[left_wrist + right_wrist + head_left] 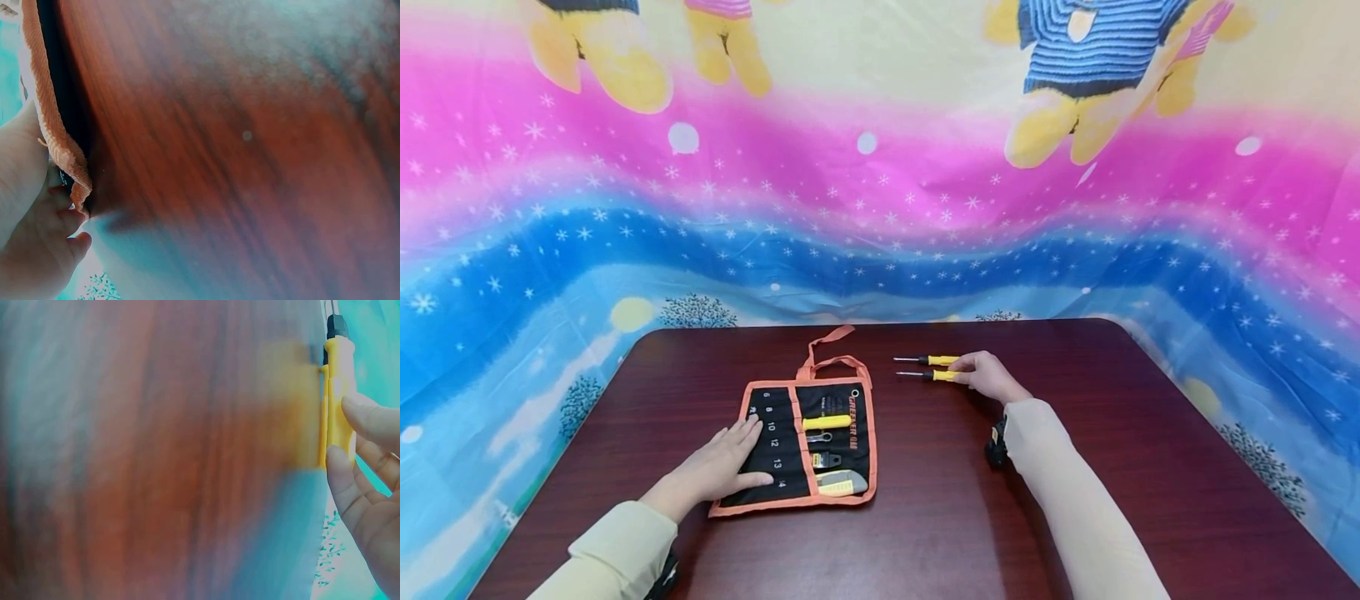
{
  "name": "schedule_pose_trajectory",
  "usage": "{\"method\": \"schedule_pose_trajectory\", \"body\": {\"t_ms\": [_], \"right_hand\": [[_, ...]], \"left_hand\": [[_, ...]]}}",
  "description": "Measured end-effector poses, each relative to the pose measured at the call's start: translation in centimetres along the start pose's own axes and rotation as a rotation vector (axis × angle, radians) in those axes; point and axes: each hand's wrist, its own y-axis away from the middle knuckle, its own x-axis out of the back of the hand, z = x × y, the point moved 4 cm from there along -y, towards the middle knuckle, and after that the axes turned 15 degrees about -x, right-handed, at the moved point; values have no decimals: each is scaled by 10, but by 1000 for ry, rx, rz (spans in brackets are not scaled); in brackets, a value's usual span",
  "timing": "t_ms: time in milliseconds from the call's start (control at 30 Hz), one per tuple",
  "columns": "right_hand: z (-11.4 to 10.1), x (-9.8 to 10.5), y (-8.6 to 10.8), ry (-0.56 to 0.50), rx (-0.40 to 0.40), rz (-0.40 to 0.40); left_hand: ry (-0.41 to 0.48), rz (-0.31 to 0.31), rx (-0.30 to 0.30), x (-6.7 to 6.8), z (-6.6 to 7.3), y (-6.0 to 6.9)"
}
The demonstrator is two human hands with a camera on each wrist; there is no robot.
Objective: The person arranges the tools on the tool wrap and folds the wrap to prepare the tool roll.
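My left hand (715, 467) rests with its fingers extended on the left part of a black tool pouch (760, 490) with orange edging. My right hand (988, 377) pinches the yellow handle of a screwdriver (341, 387) between thumb and fingers, its shaft pointing left. Just behind it, a second yellow-handled screwdriver (942, 361) lies on the table, roughly parallel. Pockets on the pouch's right part hold a yellow handle (827, 422), a metal ring end (825, 437), a black piece with a yellow label (827, 460) and a utility knife (844, 483).
Everything lies on a dark reddish wooden table (925, 533). Orange straps (808, 362) trail from the pouch's far edge. A colourful printed cloth (880, 225) hangs behind the table and along its sides.
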Motion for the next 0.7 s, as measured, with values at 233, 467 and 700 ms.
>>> {"method": "schedule_pose_trajectory", "body": {"t_ms": [233, 467, 700], "right_hand": [[-17, 2, 3, -6, 66, 29], [-40, -1, 9, 14, 143, 48], [-65, -10, 13, 66, 223, 65]], "left_hand": [[-12, -3, -5, 0, 0, -1], [-27, 0, -13, 0, 0, 0], [-28, -1, -18, 1, 2, -1]]}}
